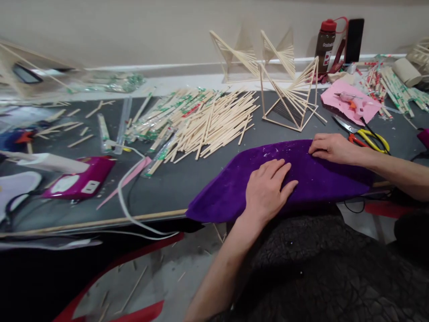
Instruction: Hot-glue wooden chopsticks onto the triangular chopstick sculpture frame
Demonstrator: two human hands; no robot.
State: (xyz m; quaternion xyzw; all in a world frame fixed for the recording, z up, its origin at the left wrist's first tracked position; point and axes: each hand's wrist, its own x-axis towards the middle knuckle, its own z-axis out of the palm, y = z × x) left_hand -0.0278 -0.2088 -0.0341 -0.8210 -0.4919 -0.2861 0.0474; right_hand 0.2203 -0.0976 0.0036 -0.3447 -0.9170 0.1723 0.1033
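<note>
Head view: purple cloth [310,183] lies under both hands, long axis along the table [170,188] edge; left hand [266,188] flat mid-cloth, fingers loosely spread, right hand [331,148] curled at the far edge, pinch unclear

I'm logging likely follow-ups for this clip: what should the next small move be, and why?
Probably the left hand should brush the pale specks off the purple cloth: they lie just beyond that hand, which rests spread on the cloth with no tool visible in it.
</note>
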